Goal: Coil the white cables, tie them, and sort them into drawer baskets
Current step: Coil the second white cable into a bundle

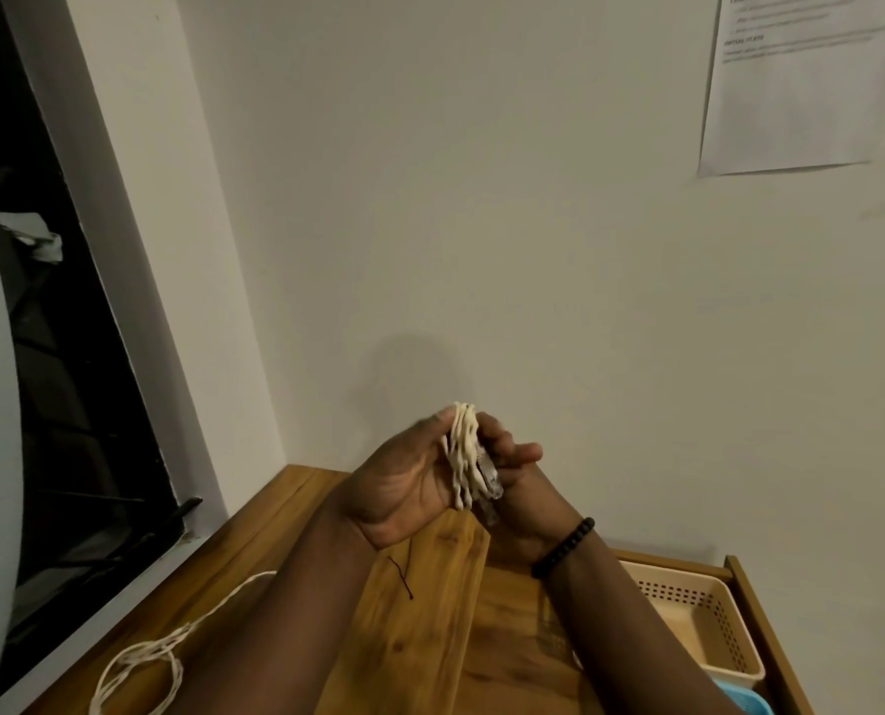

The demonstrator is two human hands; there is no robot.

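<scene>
A coiled white cable (463, 454) is held upright between both hands, above the wooden table (414, 642). My left hand (404, 482) grips the coil's left side, thumb up against the loops. My right hand (507, 461) holds the right side with curled fingers, and something shiny like a clear tie or tape (489, 482) shows at the coil's lower right. A second white cable (141, 663) lies loose on the table at the lower left. A beige perforated basket (709, 627) sits in the open drawer at right, with a blue basket's corner (745, 699) below it.
A small dark thread (401, 577) lies on the table under my hands. A dark window opening (58, 379) runs along the left. A printed sheet (796, 80) hangs on the wall at the upper right. A bead bracelet (564, 547) circles my right wrist.
</scene>
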